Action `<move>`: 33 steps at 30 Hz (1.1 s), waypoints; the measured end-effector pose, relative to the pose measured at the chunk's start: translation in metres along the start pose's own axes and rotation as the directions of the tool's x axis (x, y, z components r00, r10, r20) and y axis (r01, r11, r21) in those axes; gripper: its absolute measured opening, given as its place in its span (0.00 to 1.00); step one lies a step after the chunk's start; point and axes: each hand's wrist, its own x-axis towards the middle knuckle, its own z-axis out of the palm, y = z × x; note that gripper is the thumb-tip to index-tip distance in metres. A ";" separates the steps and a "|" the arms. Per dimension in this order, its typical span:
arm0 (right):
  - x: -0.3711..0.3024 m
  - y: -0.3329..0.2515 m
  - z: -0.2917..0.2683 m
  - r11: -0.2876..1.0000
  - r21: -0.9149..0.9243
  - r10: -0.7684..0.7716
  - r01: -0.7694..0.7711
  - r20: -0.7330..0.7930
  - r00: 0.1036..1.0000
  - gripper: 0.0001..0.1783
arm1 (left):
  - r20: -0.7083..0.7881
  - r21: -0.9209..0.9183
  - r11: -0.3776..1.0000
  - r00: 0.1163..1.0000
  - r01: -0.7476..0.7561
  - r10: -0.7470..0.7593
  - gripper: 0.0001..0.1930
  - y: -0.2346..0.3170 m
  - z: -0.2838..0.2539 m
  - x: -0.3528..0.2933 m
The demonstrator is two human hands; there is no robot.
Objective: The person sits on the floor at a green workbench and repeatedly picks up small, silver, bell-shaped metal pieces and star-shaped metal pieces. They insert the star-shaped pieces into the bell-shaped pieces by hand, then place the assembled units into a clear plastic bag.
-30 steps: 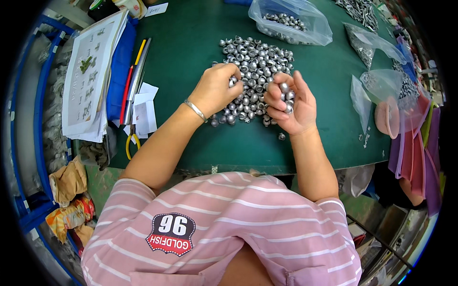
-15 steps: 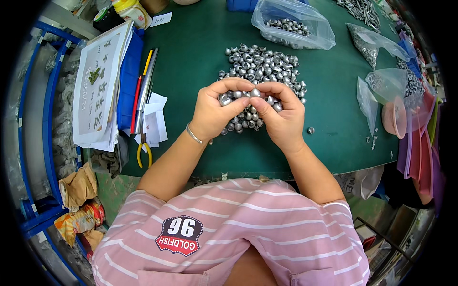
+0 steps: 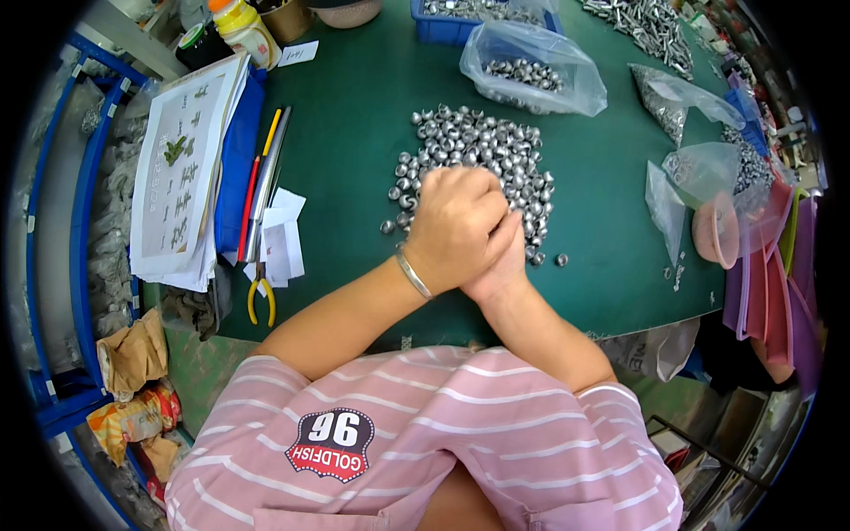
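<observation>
Both hands are together over the near part of a pile of small rounded silver metal pieces (image 3: 482, 142), which look like hollow caps or open beads. My left hand (image 3: 456, 221), with a silver bangle (image 3: 414, 274) at the wrist, is closed with its fingers curled, and it lies over my right hand (image 3: 503, 265). What the left one grips, if anything, is hidden. Most of the right hand's fingers are covered by the left. Loose pieces lie beside the hands, one metal piece (image 3: 561, 260) at the right and another (image 3: 387, 227) at the left.
Behind the pile are a clear plastic bag (image 3: 567, 84) of similar pieces and a blue bin (image 3: 443, 29). Papers (image 3: 181, 168), yellow-handled pliers (image 3: 262, 296) and pens lie at the left. More bags and a pink bowl (image 3: 715, 232) stand at the right of the green table (image 3: 354, 150).
Half a second ago both hands held a metal piece between their fingertips over the pile. Now they have come nearer me, the left closed over the right, and that piece is out of sight.
</observation>
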 end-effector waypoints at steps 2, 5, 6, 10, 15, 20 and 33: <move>0.005 -0.007 -0.005 0.999 -0.003 -0.042 0.042 0.036 0.998 0.15 | 0.012 -0.059 0.998 1.000 0.005 -0.004 0.05 0.004 0.002 0.001; 0.021 -0.020 -0.009 0.993 0.031 -0.109 0.112 -0.070 0.992 0.14 | -0.221 -0.179 0.984 0.975 -0.011 -0.030 0.05 -0.002 0.000 -0.002; 0.027 -0.034 -0.003 0.997 0.069 -0.044 0.039 0.071 0.997 0.13 | -0.213 -0.225 0.970 0.968 0.086 -0.135 0.05 0.000 -0.007 -0.003; 0.063 -0.093 0.052 0.978 -0.007 -0.207 0.209 0.109 0.972 0.12 | -0.263 -0.229 0.951 0.927 0.210 -0.268 0.03 -0.012 -0.026 -0.008; 0.120 -0.149 0.089 0.936 -0.128 -0.338 0.328 -0.072 0.938 0.22 | -0.283 -0.219 0.906 0.865 0.363 -0.415 0.04 -0.028 -0.036 -0.017; 0.128 -0.164 0.079 0.514 -0.782 -0.606 0.353 -0.040 0.794 0.26 | -0.188 -0.106 0.880 0.859 0.464 -0.476 0.03 -0.033 -0.048 -0.019; 0.022 -0.066 0.005 -0.692 -0.457 -0.044 0.558 0.799 0.599 0.04 | 0.320 0.037 0.907 0.855 0.418 -0.407 0.10 -0.040 -0.025 -0.053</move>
